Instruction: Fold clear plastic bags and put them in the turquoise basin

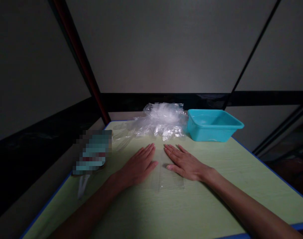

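Note:
A clear plastic bag [171,182] lies flat on the pale green table, its lower edge and a lengthwise line faintly visible. My right hand [183,162] rests palm down over the bag's right side, fingers stretched forward and the thumb pointing inward. To the left, my left hand [141,163] lies flat with its fingers extended; whether it covers part of the bag I cannot tell. Neither hand grasps anything. Beyond the fingertips sits a crumpled heap of clear plastic bags [163,119].
A turquoise plastic basin [211,132] stands at the back right, beside the heap. On the left edge lies a pixelated item [93,154], with a whitish strip [83,186] below it. The table [146,215] has blue edging and meets panelled walls behind.

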Available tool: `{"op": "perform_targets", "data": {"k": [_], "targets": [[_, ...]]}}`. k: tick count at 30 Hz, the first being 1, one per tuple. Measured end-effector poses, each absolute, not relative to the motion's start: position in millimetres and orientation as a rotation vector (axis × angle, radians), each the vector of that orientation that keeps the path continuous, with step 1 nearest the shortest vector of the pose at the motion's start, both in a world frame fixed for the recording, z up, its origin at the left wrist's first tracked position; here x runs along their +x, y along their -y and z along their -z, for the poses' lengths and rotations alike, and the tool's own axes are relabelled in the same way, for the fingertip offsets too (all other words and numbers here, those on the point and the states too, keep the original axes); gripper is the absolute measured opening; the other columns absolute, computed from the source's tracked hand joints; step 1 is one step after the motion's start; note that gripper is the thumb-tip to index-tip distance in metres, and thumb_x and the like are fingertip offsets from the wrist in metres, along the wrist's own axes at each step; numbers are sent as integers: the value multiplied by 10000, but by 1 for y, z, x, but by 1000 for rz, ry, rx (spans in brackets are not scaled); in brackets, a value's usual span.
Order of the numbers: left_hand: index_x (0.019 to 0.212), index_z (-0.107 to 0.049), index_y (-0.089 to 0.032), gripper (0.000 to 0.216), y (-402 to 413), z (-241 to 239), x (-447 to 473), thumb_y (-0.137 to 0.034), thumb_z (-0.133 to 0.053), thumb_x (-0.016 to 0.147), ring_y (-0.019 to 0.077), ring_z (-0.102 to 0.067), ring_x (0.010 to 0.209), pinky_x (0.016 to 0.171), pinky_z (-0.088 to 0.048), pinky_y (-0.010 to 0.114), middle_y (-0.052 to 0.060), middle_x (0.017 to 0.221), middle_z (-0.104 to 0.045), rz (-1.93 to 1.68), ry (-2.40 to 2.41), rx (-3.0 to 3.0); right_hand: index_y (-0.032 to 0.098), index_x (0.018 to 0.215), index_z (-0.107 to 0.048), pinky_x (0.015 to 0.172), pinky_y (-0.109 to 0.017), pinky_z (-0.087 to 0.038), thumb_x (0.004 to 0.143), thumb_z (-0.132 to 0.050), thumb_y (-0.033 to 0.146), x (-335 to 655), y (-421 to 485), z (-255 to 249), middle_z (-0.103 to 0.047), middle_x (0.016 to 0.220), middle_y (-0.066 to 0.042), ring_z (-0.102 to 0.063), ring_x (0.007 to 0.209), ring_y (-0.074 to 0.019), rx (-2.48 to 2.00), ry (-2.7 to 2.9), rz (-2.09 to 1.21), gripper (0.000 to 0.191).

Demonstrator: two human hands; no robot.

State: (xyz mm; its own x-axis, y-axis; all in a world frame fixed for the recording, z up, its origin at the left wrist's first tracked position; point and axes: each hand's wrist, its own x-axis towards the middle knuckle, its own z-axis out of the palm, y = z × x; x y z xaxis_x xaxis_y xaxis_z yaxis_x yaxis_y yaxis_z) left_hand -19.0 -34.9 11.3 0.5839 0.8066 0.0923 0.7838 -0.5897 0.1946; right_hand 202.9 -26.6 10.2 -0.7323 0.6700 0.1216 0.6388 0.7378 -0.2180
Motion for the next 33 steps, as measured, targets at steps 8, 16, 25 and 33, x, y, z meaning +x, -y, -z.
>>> {"op": "perform_targets", "data": {"k": [8, 16, 25, 33], "targets": [[1314, -252, -28, 573, 33, -14, -30, -384, -229, 866, 218, -128, 1303, 1039, -144, 416, 165, 1405, -186, -137, -1521, 2578, 116, 1370, -156, 1050, -454, -110, 858, -231, 558, 215, 25, -8, -172, 1406, -131, -123, 1298, -223, -1149, 2713, -242, 681], [1218, -398, -35, 468, 22, -12, -40, -203, -278, 798, 213, -345, 1225, 1011, -267, 374, 157, 1317, -392, -653, -1780, 2362, 127, 1249, -409, 990, -429, -280, 896, -298, 382, 230, 15, -11, -435, 1288, -131, -388, 1187, -229, -1169, 2401, -456, 449], [1158, -448, -110, 490, 27, -17, -28, -35, -323, 691, 169, -577, 948, 880, -403, 310, 34, 938, -669, -840, -1704, 2225, 152, 1013, -502, 776, -348, -440, 761, -367, 57, 228, 5, -8, -611, 929, -79, -567, 854, -186, -1036, 2147, -632, 301], [1168, -436, -104, 472, 25, -13, -26, -52, -348, 707, 194, -561, 950, 883, -395, 340, 39, 950, -663, -803, -1723, 2358, 156, 996, -488, 727, -315, -426, 692, -346, -7, 227, 6, -12, -595, 852, -49, -553, 798, -164, -1028, 2147, -629, 373]]}}
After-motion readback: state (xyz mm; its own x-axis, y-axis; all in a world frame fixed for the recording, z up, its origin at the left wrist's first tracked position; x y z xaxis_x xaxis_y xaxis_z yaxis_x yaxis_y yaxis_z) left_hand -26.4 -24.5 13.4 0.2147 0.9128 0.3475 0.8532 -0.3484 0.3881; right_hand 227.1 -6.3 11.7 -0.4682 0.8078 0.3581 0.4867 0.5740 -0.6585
